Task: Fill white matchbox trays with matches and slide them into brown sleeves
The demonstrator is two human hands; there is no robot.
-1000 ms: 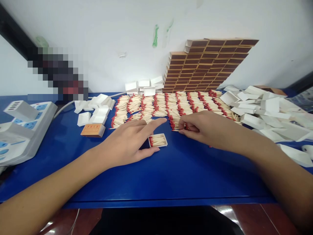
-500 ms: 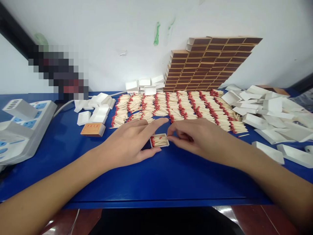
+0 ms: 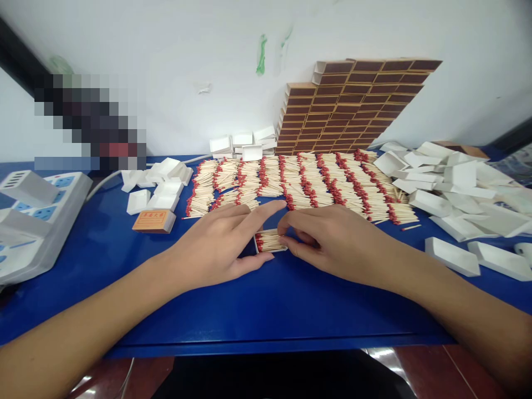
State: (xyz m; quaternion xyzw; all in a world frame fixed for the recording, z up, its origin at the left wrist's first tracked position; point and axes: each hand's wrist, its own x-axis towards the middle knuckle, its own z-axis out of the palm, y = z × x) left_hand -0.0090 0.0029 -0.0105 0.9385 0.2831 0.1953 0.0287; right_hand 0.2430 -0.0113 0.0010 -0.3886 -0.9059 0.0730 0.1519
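Observation:
A small white matchbox tray (image 3: pixel 256 245) filled with red-tipped matches (image 3: pixel 268 240) lies on the blue table between my hands. My left hand (image 3: pixel 224 244) holds it from the left, thumb along the near side and index finger stretched past the far side. The fingers of my right hand (image 3: pixel 316 235) are pinched at the tray's right end, over the match stems; the fingertips partly cover that end. Just beyond both hands, rows of loose matches (image 3: pixel 299 180) are spread across the table.
Matchboxes (image 3: pixel 357 105) are stacked against the wall. White empty trays lie in a heap (image 3: pixel 461 183) at right and in a smaller group (image 3: pixel 162 180) at left, beside an orange-labelled matchbox (image 3: pixel 153 220). A power strip (image 3: pixel 62 221) with plugs stands far left.
My right hand has moved slightly left, its fingertips now over the tray's right end. The stray matches lying crosswise on top are no longer visible. My left hand keeps its hold.

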